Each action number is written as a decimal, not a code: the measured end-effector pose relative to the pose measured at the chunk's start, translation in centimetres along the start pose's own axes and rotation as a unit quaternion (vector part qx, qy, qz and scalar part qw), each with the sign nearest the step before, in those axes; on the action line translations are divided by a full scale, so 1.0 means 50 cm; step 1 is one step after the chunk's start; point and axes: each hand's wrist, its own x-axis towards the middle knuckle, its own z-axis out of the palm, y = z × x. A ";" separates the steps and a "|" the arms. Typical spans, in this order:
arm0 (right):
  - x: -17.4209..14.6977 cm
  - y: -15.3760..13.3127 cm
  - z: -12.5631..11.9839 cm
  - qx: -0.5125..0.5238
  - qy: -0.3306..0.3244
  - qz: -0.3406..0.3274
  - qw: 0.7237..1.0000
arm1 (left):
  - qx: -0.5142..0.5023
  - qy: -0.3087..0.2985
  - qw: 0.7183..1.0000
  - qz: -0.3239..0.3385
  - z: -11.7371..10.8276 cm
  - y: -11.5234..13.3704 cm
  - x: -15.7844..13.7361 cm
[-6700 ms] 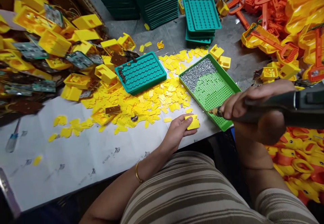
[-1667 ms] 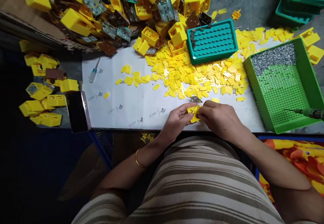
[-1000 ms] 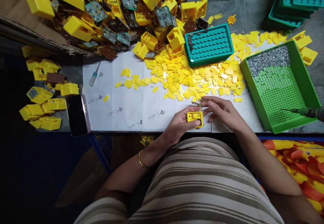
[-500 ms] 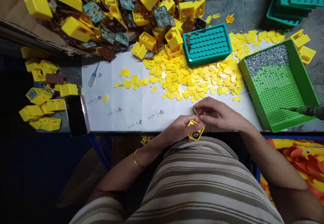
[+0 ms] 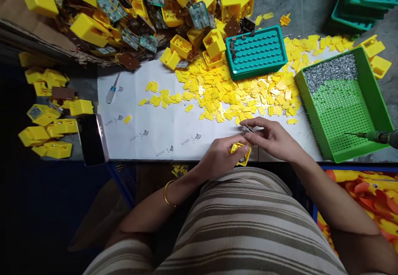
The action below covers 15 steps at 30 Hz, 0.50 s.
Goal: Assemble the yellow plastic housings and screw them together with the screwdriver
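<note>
My left hand grips a small yellow plastic housing at the table's front edge, its open side up. My right hand pinches a small circuit board just above and touching the housing. Behind both hands lies a spread of small yellow plastic covers on white paper.
A teal slotted tray sits behind the covers. A green tray at right holds screws; an electric screwdriver lies over its front corner. A heap of yellow housings and boards fills the back left. A phone lies at left.
The left hand lifted the yellow housing off the paper toward the table edge. The right hand picked up a small board and brought it onto the housing.
</note>
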 end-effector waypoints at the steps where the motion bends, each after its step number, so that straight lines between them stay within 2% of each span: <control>1: 0.000 -0.001 0.001 -0.005 0.013 -0.014 1.000 | -0.002 0.003 1.000 -0.004 0.000 0.000 0.000; 5: 0.004 -0.007 -0.001 0.004 0.052 -0.041 0.998 | -0.024 0.019 0.999 -0.038 -0.001 -0.001 0.001; 9: 0.002 -0.003 0.004 0.112 0.109 -0.006 0.988 | -0.107 0.000 0.990 -0.096 -0.004 -0.007 0.010; 12: -0.004 -0.001 0.015 0.159 0.117 0.018 0.980 | -0.166 -0.004 0.979 -0.116 -0.004 -0.015 0.017; 15: -0.008 -0.002 0.018 0.146 0.111 0.008 0.983 | -0.188 -0.007 0.974 -0.124 -0.003 -0.019 0.018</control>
